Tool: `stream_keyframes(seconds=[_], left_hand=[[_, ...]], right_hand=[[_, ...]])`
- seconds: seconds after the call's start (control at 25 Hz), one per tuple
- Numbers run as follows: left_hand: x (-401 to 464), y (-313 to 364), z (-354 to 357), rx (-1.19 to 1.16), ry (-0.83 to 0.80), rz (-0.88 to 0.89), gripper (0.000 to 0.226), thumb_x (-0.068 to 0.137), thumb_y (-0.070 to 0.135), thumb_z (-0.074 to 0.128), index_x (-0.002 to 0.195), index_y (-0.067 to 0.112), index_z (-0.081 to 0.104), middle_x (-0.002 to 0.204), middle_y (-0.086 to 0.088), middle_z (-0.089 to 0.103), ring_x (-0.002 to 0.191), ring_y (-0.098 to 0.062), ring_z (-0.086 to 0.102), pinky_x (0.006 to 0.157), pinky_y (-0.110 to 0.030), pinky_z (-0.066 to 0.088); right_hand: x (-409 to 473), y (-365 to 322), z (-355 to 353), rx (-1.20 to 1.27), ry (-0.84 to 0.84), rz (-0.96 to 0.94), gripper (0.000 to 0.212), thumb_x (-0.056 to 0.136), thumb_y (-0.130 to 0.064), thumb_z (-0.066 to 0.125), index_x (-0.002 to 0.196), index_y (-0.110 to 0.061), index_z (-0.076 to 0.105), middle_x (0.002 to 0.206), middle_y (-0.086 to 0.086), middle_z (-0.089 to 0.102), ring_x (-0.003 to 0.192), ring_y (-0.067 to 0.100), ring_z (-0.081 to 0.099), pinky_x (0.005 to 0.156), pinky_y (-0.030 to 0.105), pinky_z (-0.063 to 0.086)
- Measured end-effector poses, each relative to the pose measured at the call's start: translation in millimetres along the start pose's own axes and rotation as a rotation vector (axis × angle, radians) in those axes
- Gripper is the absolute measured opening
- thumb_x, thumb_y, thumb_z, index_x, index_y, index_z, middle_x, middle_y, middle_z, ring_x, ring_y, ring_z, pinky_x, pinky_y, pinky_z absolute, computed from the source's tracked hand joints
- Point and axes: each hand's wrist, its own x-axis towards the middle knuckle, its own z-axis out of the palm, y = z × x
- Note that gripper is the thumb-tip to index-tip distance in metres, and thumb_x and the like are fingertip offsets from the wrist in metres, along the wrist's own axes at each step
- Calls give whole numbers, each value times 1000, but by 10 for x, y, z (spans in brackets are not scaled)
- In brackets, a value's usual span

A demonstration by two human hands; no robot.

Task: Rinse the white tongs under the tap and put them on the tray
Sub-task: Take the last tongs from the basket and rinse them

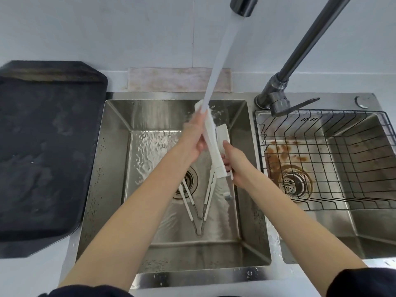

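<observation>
The white tongs (211, 138) were held over the left basin of the sink (120, 168), tips tilted up into the stream from the tap (241, 5), which struck the upper arm near its end; the tray (49, 146), dark and flat, lay on the counter just left of the basin, well apart from the tongs. The tongs were judged light and stiff, probably plastic, and slick while wet; a grip at the hinge end, where both arms meet, was judged the surest hold, with the blades left free for the water. The right hand (234, 162) was curled round the lower end of the tongs, thumb up along one arm; the grip looked firm. The left hand (196, 136) was laid along the upper arm, fingers stretched toward the tip; whether they pinched the blade or only rubbed it could not be told, since spray and blur hid the fingertips. Two other wire-handled utensils (200, 202) were left lying on the basin floor by the drain (188, 181); a wire rack (325, 159) was seated in the right basin.
</observation>
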Motion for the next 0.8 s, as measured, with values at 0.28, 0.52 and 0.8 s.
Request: stream_keyframes(seconds=[0.28, 0.52, 0.8], left_hand=[[88, -20, -209, -238, -40, -75, 37, 91, 45, 48, 66, 17, 50, 44, 6, 44, 35, -6, 38, 38, -16, 35], [41, -104, -382, -260, -24, -96, 22, 95, 22, 47, 77, 11, 55, 71, -1, 50, 64, -10, 48, 62, -21, 40], [-130, -726, -655, 596, 48, -59, 59, 87, -1, 50, 137, 25, 30, 81, 2, 52, 88, -22, 53, 76, -36, 50]], right_hand=[[-33, 42, 80, -130, 89, -323, 17, 100, -26, 33, 112, -21, 44, 61, -2, 37, 35, 1, 27, 33, 13, 25], [5, 190, 3, -68, 164, -337, 27, 98, -19, 37, 124, -15, 45, 67, -1, 43, 48, 7, 36, 46, 18, 36], [107, 758, -165, -236, 180, -160, 18, 99, -17, 33, 116, -16, 41, 79, 2, 51, 71, 11, 52, 64, 27, 47]])
